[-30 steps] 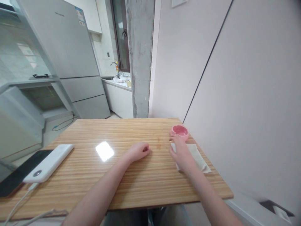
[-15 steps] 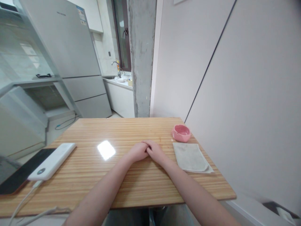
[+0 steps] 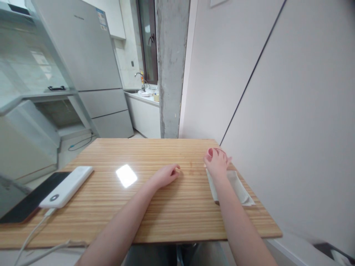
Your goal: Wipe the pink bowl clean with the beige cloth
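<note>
Here at the right of the frame, the right hand (image 3: pixel 217 163) is on the pink dish (image 3: pixel 210 152), which sits by the far right corner of the worktop (image 3: pixel 155 152)! Fingers drape over it, hiding much of the rim; whether that grip is pinching or simply resting, I cannot tell from here. Just below, a pale folded cloth (image 3: pixel 240 189) lies partly under the line of the right forearm. Over to the centre, the left hand (image 3: pixel 167 175) holds nothing, its grip loosely curled, a gap showing between thumb and fingers.

Now for any lettering! Upper left, the grey refrigerator (image 3: pixel 74 51) wears a small line of brand lettering (image 3: pixel 79 17), too blurred to read, and a blue-topped label (image 3: pixel 101 17) whose print is equally lost. Lower left, a white power bank (image 3: pixel 68 187) shows a dark round display, no figure readable, with a white cable (image 3: pixel 34 231) plugged into its near end and a flat black device (image 3: pixel 31 199) right beside it.
</note>
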The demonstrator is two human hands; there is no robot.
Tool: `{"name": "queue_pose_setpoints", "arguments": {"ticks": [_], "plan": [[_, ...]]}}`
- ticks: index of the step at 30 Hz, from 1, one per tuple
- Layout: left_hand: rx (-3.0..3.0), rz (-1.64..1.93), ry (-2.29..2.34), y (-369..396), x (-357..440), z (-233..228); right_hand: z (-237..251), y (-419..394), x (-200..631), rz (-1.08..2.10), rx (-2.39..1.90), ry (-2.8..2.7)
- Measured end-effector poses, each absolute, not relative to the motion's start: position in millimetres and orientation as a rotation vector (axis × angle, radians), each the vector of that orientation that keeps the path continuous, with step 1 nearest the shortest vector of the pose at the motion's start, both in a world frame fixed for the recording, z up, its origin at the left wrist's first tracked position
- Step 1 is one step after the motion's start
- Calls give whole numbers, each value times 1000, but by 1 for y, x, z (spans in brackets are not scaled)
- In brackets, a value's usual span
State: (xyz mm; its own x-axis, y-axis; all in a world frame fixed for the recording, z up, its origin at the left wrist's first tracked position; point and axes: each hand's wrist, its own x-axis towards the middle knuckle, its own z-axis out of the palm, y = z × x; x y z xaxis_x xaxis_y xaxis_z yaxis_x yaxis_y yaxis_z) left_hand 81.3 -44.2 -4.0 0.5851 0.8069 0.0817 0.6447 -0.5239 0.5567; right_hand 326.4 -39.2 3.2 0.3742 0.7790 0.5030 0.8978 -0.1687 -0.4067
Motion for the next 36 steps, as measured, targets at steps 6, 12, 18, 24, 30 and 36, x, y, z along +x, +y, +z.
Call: {"name": "queue_pose_setpoints", "arguments": {"ticks": [6, 12, 18, 24, 30, 36], "plan": [[2352, 461, 1154, -45, 81, -3, -7, -39, 328, -85, -2274, -1529], [2367, 467, 1153, -46, 83, -3, -1, -38, 332, -51, -2154, -1580], [2518, 883, 1195, -44, 83, 1, 5, -44, 291, 60, -1497, -2007], [2646, 853, 1082, -43, 78, 16, 6, -63, 246, 221, -1098, -2187], [2391, 1096, 1323, -42, 48, 33, 3, -61, 256, 177, -1145, -1867], [2227, 1233, 2044, -23, -53, 33, -6, -53, 258, 223, -1250, -1904]]}}
